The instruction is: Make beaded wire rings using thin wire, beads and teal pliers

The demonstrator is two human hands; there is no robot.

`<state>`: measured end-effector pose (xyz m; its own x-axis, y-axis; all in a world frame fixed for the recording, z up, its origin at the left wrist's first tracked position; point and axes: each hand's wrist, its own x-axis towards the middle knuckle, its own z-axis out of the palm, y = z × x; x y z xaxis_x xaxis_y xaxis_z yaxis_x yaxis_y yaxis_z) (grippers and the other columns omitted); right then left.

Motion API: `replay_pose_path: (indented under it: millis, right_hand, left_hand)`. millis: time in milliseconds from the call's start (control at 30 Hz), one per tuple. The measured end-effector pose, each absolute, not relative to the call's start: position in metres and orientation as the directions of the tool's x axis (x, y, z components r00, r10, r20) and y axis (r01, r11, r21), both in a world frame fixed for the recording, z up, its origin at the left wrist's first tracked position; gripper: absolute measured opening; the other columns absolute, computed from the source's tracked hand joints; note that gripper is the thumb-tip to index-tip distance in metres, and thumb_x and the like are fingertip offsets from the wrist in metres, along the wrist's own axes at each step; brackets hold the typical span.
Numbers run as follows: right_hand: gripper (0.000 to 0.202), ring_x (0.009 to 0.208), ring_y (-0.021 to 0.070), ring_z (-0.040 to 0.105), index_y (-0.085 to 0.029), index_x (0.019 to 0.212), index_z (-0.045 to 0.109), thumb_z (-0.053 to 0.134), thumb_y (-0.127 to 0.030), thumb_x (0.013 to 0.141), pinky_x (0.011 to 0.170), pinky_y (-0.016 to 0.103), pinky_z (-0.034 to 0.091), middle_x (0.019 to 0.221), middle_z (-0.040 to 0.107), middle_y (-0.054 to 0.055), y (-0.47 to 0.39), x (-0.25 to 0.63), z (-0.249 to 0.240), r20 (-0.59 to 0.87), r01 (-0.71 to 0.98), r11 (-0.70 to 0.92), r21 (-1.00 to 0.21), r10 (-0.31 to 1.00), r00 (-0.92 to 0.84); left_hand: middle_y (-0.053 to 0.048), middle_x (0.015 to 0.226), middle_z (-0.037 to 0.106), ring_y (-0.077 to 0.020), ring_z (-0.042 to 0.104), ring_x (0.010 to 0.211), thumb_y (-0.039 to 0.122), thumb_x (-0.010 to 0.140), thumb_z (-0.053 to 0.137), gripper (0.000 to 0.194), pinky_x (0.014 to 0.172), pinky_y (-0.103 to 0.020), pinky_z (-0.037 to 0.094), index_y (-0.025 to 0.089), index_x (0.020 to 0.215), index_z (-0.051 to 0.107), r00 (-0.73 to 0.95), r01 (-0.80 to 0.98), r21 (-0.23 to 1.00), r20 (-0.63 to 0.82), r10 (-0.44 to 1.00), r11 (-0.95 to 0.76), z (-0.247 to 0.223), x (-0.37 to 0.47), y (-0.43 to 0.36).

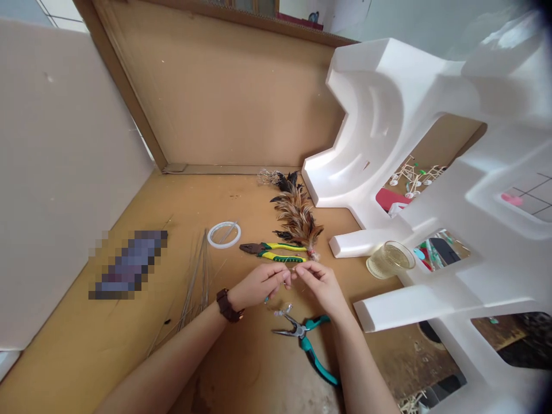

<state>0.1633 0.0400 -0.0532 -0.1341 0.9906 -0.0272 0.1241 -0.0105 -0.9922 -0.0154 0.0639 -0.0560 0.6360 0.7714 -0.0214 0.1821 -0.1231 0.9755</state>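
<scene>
"What lies between the left hand [268,280] and right hand [318,280]?"

"Apparently thin wire [292,269], hard to make out: both pinch it narrowly, its length running crosswise from one to the other, neither nearer."

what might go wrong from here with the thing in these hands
The thin strand between the left hand and right hand is so fine that it could slip free. The beads sit right by the open teal pliers and might snag. The glass stands close to the white foam, so bumping that may tip it.
</scene>
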Motion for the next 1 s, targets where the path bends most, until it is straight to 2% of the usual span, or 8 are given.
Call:
replay_pose_path:
  millis: [100,200,333,567,700,800,900,1000]
  right_hand:
    - [0.036,0.043,0.0070,0.040,-0.019,0.092,0.063,0.052,-0.050,0.079,0.039,0.021,0.032,0.087,0.065,0.004,0.040,0.166,-0.052,-0.055,0.109,-0.049,-0.993,0.997,-0.054]
    - [0.037,0.041,0.0056,0.035,-0.018,0.087,0.065,0.051,-0.050,0.079,0.039,0.021,0.028,0.076,0.063,0.002,0.038,0.165,-0.051,-0.148,0.139,-0.118,-0.983,0.962,-0.230]
    - [0.027,0.051,0.0075,0.042,-0.017,0.079,0.067,0.067,-0.042,0.069,0.047,0.020,0.032,0.065,0.060,-0.001,0.034,0.160,-0.051,-0.252,0.160,-0.208,-0.965,0.900,-0.356]
    - [0.028,0.040,0.0040,0.028,-0.017,0.079,0.069,0.065,-0.043,0.071,0.038,0.020,0.017,0.048,0.045,-0.006,0.035,0.160,-0.050,-0.260,0.108,-0.238,-0.965,0.921,-0.290]
    - [0.028,0.036,0.0017,0.027,-0.016,0.080,0.067,0.063,-0.042,0.073,0.035,0.020,0.015,0.063,0.061,-0.001,0.036,0.159,-0.055,-0.210,0.017,-0.214,-0.977,0.935,-0.285]
    - [0.026,0.034,0.0012,0.031,-0.016,0.082,0.064,0.061,-0.041,0.076,0.035,0.019,0.017,0.072,0.066,0.002,0.036,0.158,-0.058,-0.159,-0.085,-0.191,-0.978,0.943,-0.292]
    - [0.027,0.034,0.0030,0.035,-0.015,0.082,0.063,0.060,-0.041,0.076,0.035,0.019,0.020,0.057,0.059,-0.002,0.036,0.156,-0.057,-0.138,-0.070,-0.160,-0.985,0.958,-0.250]
    - [0.028,0.035,0.0037,0.033,-0.016,0.081,0.063,0.060,-0.043,0.075,0.035,0.019,0.021,0.050,0.052,-0.005,0.036,0.154,-0.053,-0.138,0.003,-0.141,-0.990,0.968,-0.210]
  left_hand:
    - [0.001,0.065,0.055,-0.0044,0.040,0.043,0.040,0.088,0.038,0.034,0.045,-0.018,0.034,0.013,0.075,0.054,0.541,0.115,0.990,0.011,0.841,-0.086,-0.051,-0.019,0.067]
    - [-0.001,0.072,0.058,-0.0041,0.042,0.044,0.039,0.088,0.039,0.031,0.045,-0.018,0.035,0.013,0.077,0.054,0.432,0.048,0.995,0.058,0.900,-0.087,-0.047,-0.023,0.070]
    - [-0.001,0.077,0.060,-0.0040,0.043,0.046,0.038,0.088,0.040,0.030,0.047,-0.019,0.035,0.013,0.079,0.053,0.354,0.029,0.994,0.093,0.931,-0.110,-0.046,-0.027,0.072]
    - [-0.001,0.076,0.059,-0.0044,0.043,0.047,0.037,0.089,0.039,0.030,0.048,-0.019,0.036,0.013,0.078,0.053,0.419,0.014,0.990,0.123,0.900,-0.141,-0.046,-0.027,0.070]
    - [-0.001,0.072,0.057,-0.0047,0.042,0.046,0.036,0.089,0.038,0.031,0.048,-0.019,0.036,0.013,0.077,0.053,0.460,0.028,0.986,0.134,0.878,-0.166,-0.044,-0.026,0.068]
    - [-0.002,0.072,0.057,-0.0095,0.051,0.061,0.034,0.089,0.038,0.031,0.061,-0.022,0.042,0.013,0.076,0.056,0.499,0.061,0.976,0.153,0.853,-0.211,-0.041,-0.027,0.069]
    - [-0.006,0.084,0.062,-0.0154,0.055,0.084,0.031,0.088,0.041,0.028,0.080,-0.028,0.042,0.013,0.078,0.059,0.494,0.103,0.957,0.187,0.849,-0.271,-0.038,-0.029,0.070]
    - [-0.006,0.087,0.063,-0.0163,0.056,0.086,0.030,0.088,0.042,0.026,0.081,-0.028,0.042,0.013,0.083,0.061,0.462,0.179,0.945,0.165,0.871,-0.274,-0.036,-0.030,0.070]
